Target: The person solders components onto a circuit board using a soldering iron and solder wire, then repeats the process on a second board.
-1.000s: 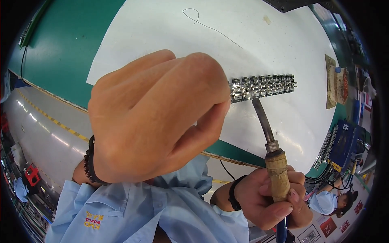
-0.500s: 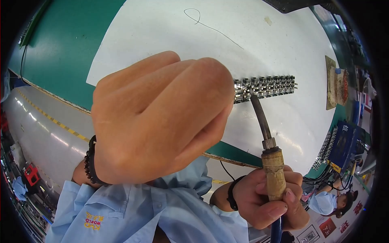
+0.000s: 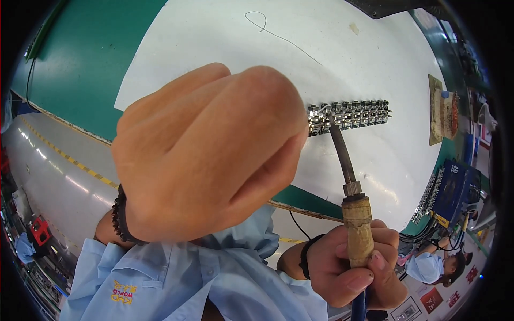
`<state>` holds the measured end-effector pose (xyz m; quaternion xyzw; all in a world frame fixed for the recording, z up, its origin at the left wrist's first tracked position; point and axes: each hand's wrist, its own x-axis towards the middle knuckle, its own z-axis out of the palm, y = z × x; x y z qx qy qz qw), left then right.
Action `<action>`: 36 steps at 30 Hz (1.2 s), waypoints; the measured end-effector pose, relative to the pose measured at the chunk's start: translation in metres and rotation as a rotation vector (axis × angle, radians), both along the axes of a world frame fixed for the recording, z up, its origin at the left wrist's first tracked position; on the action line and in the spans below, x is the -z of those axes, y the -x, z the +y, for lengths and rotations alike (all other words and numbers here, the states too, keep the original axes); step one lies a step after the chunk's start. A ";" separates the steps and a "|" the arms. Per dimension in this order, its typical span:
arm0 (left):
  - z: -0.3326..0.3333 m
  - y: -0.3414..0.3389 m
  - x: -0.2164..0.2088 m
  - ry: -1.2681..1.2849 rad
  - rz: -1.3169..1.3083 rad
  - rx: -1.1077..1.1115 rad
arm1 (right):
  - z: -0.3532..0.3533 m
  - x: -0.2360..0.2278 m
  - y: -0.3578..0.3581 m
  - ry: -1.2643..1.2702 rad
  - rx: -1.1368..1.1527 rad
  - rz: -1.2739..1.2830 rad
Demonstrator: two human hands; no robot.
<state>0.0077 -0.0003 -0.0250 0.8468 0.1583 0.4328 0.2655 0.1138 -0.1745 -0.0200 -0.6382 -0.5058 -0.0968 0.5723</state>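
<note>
My right hand (image 3: 350, 267) grips the wrapped, tan handle of a soldering iron (image 3: 342, 155). The iron's tip meets a block of small shiny metal parts (image 3: 356, 113) set in close rows on the white sheet (image 3: 214, 35). My left hand (image 3: 209, 155) is closed, its back toward me, just left of the block and covering its left end. Its fingertips are hidden behind the knuckles, so what they hold cannot be made out. A short silvery strand shows by the iron's tip.
A loop of thin wire (image 3: 281, 38) lies on the sheet at the far side. To the right are a worn tray with a reddish-brown block (image 3: 448, 115), a blue box-shaped unit (image 3: 452, 187) with cables, and more metal parts (image 3: 428, 198). Another person (image 3: 436, 265) sits beyond.
My left hand has shifted slightly left and up. The iron's handle has moved a little left, with its tip still at the metal parts. A silvery strand now shows beside the tip.
</note>
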 end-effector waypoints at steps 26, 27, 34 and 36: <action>0.001 -0.004 -0.001 -0.032 0.079 0.045 | 0.001 0.008 0.001 -0.159 0.029 0.043; 0.001 -0.004 -0.001 -0.036 0.078 0.050 | 0.001 0.007 0.001 -0.156 0.029 0.050; 0.002 -0.005 -0.001 -0.062 0.122 0.042 | 0.001 0.001 0.000 -0.045 0.004 -0.006; 0.002 -0.005 -0.002 -0.048 0.130 0.038 | 0.003 0.003 0.001 -0.078 0.008 -0.026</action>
